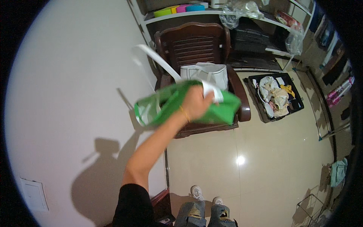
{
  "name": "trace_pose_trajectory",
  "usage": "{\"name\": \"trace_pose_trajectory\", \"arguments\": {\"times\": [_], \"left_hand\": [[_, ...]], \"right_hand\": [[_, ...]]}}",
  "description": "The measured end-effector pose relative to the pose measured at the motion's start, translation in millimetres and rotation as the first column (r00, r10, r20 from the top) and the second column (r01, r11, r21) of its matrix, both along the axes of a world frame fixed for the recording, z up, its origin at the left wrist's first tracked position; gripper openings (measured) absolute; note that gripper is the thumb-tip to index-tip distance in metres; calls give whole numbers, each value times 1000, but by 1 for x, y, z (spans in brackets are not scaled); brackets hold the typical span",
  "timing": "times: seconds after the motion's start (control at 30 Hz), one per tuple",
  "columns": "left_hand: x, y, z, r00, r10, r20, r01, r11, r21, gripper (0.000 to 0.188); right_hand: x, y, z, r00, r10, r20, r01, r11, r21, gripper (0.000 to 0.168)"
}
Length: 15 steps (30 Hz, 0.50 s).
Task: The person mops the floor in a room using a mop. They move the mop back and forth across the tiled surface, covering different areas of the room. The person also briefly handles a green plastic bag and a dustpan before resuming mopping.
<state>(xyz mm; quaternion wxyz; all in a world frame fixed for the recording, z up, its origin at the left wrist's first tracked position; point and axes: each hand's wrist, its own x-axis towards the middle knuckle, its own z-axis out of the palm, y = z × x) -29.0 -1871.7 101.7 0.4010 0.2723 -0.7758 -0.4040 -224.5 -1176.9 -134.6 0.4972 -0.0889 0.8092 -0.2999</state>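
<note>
My left hand (195, 103) grips a green bag (224, 109) by its upper edge. The bag is blurred and hangs over the seat of a dark wooden armchair (195, 42). One white strap (158, 61) of the bag swings up to the left, and a white patch shows beside my thumb. Behind the green bag, a white handbag (204, 72) with dark trim stands on the chair; its lower part is hidden. My right hand is out of view.
An open black suitcase (252, 98) with clothes (279, 98) in it lies on the tiled floor (263, 153). Behind the chair runs a shelf (181, 13) with colourful items and plastic bags (241, 11). A wall (76, 85) is at left; a metal rack (317, 124) stands at right.
</note>
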Motion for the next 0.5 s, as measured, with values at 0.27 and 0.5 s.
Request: {"name": "trace_pose_trajectory", "arguments": {"times": [0.27, 0.5], "left_hand": [[-20, -147, -71, 812, 435, 389, -543, 807, 231, 60], [-28, -22, -212, 811, 183, 556, -376, 891, 256, 45]], "right_hand": [[35, -8, 45, 999, 2, -50, 2, 997, 82, 27], [33, 65, 30, 925, 271, -264, -278, 960, 13, 28]]}}
